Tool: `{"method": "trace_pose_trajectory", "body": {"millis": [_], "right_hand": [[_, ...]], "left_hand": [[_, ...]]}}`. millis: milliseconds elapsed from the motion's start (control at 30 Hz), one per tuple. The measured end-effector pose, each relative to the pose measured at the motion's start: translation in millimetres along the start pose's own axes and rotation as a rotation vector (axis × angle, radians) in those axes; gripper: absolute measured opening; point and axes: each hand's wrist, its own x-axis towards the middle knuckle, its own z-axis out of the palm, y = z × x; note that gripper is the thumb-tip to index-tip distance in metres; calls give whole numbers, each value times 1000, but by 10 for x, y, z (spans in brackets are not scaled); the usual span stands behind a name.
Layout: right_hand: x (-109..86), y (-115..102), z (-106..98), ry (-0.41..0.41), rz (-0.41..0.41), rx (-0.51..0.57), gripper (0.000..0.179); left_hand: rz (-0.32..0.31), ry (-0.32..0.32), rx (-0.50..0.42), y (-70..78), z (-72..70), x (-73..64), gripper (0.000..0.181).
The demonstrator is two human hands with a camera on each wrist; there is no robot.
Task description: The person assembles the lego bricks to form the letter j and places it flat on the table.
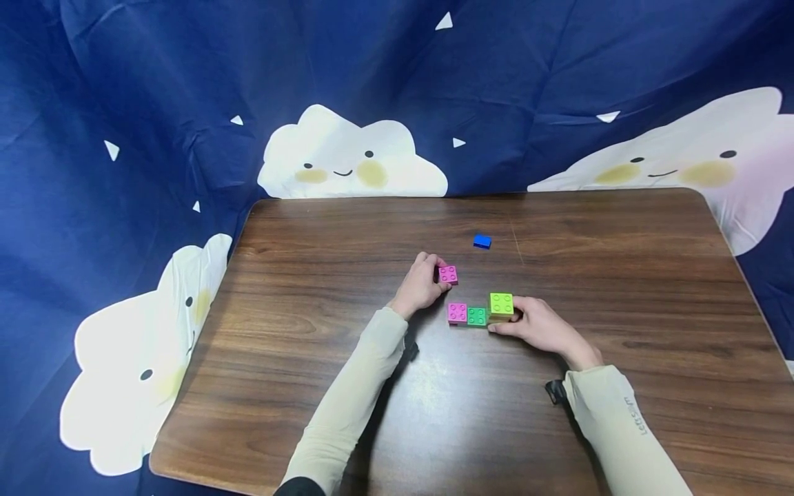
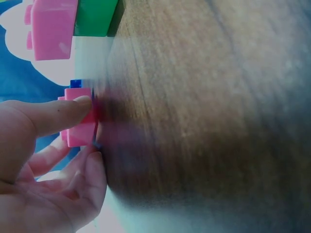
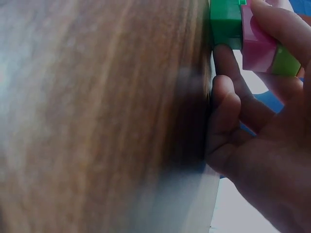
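Note:
My left hand pinches a pink toy brick between thumb and fingers, low over the wooden table in the left wrist view. My right hand grips the right end of a joined group of bricks. At that end a lime brick tops a pink brick, with a green brick below. Green studs show in the middle of the group. Its left end carries another pink brick, on green in the left wrist view. The thumb partly hides the stacked pink brick.
A small blue brick lies farther back on the brown table, beyond both hands. Behind the table's far edge hangs a dark blue curtain with white clouds. Black straps with cameras sit at both wrists.

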Motion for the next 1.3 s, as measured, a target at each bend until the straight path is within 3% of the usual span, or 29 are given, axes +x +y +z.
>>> {"method": "trace_pose_trajectory", "body": {"millis": [333,700,967,1200,1300], "right_hand": [[2,1,3,6,-3,-2,28],[6,18,17,14,-20,-7,28],[5,34,26,22,-29,-1,28],[3,41,34,30,-37,4,29],[6,36,32,26,-25,4,29]], "left_hand": [[34,11,-9,-31,-9,5,34],[28,-9,-59,-11,-28,-20,32],[34,-10,-160,46,-101,-65,35],[31,-64,-393,137,-148,-103,38],[53,-71,-393,176,-167,-119,42]]}}
